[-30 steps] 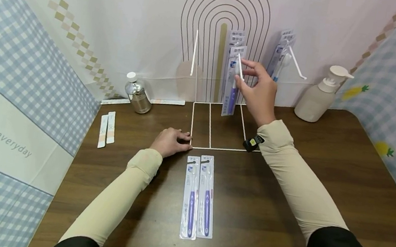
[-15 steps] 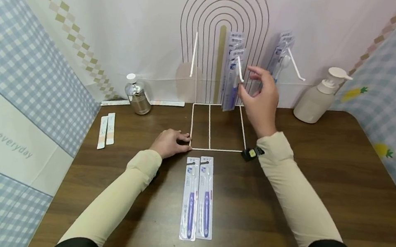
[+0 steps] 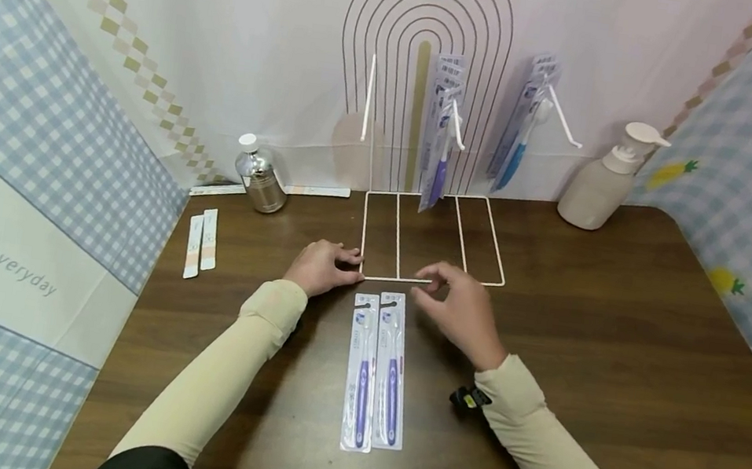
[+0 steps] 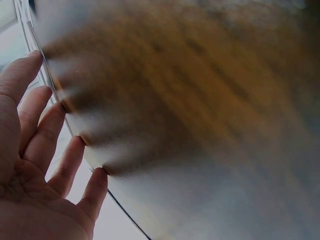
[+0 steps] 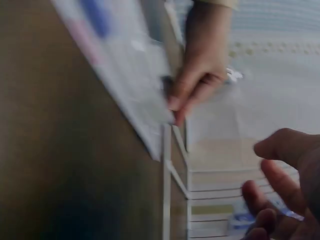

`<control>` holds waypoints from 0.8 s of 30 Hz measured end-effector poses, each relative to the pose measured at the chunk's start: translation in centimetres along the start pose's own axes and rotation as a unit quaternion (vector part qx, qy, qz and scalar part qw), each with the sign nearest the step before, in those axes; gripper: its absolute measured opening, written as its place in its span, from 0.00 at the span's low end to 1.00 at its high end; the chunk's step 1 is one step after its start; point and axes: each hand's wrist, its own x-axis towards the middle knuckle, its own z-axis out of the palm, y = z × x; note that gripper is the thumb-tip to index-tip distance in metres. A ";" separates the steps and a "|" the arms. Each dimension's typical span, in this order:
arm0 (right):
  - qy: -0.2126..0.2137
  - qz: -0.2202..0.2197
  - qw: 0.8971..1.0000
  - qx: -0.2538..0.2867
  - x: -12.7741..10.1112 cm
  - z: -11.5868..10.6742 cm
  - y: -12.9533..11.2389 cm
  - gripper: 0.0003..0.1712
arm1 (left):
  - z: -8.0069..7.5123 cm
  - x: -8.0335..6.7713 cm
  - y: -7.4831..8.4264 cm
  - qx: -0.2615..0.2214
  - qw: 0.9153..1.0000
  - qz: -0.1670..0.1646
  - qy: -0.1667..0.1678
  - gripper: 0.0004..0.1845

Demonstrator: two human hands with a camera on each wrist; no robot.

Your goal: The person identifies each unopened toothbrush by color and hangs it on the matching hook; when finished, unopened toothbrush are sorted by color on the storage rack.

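Two packaged toothbrushes with purple handles, a left one (image 3: 363,375) and a right one (image 3: 392,371), lie side by side on the wooden table. Past their top ends stands a white wire display rack (image 3: 398,237). My left hand (image 3: 323,269) rests at the rack's front left corner, its fingertips down on the tabletop in the left wrist view. Beside the top of the right package hovers my right hand (image 3: 462,309), empty, fingers loosely bent. Several purple packaged toothbrushes (image 3: 440,140) hang from the middle hook; blue ones (image 3: 520,139) hang on the right. The left hook (image 3: 368,99) is bare.
A cream pump bottle (image 3: 600,185) stands at the back right. At the back left is a clear bottle with a white cap (image 3: 261,176). Slim paper sachets (image 3: 201,243) lie left of it, and more lie along the back wall. Checked cloth covers both sides.
My right hand has left the middle hook's purple toothbrush and come down toward the two packages on the table. The hung packages have swung slightly. My left hand stays put.
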 end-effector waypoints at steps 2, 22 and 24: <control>-0.026 0.014 0.999 -0.018 -1.1 0.5 0.2 0.12 | 0.1 0.1 0.0 0.002 1.000 0.005 0.002 0.21; -0.159 0.055 0.985 -0.023 -2.8 3.1 0.9 0.23 | 0.1 0.0 0.1 0.005 1.000 0.005 0.008 0.20; -0.153 0.048 0.987 -0.023 -2.7 3.1 0.8 0.22 | 0.1 0.0 0.1 0.005 1.000 0.005 0.006 0.21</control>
